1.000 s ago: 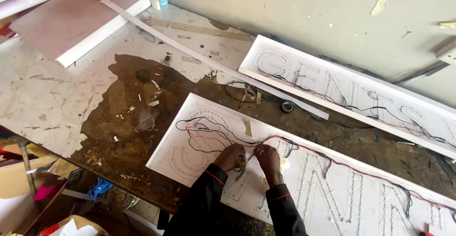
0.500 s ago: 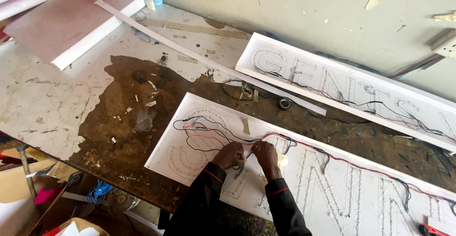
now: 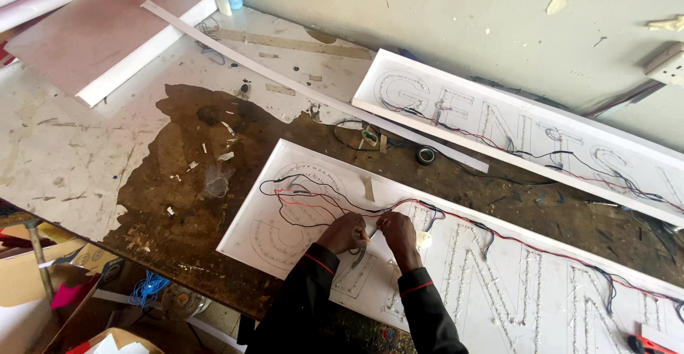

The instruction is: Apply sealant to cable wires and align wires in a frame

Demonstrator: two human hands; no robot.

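Note:
A long white sign panel (image 3: 256, 243) with letter outlines lies on the workbench in front of me. Red and black wires (image 3: 299, 199) loop across its left end and run off to the right. My left hand (image 3: 344, 233) and my right hand (image 3: 397, 231) meet over the panel, fingertips pinched together on a bundle of thin wires (image 3: 370, 233) between them. Both arms wear dark sleeves with red cuff stripes.
A second white lettered panel (image 3: 499, 122) with wiring leans against the wall behind. A long white strip (image 3: 285, 83), a roll of black tape (image 3: 426, 155) and a pink-topped board (image 3: 107, 37) lie on the stained bench. Boxes and clutter sit on the floor at lower left.
The view shifted slightly; my hands stay together on the wires at the same spot on the panel, with only small finger movements.

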